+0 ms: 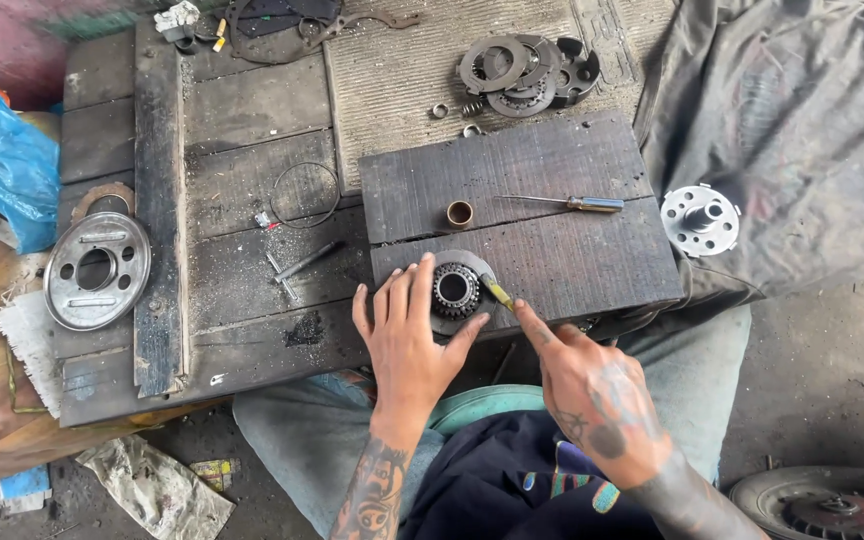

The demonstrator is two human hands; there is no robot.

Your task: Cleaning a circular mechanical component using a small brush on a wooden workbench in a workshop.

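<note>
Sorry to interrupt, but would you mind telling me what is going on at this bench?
A person sits at a dark wooden block. The left hand steadies a toothed gear lying on a round plate. The right hand presses a small yellow-handled tool against the gear's edge. A brass bushing and a screwdriver lie on the block; clutch plates are stacked behind.

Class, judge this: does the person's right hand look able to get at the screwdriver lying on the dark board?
Probably yes: the right hand is beside the board, and nothing lies between it and the screwdriver.
</note>
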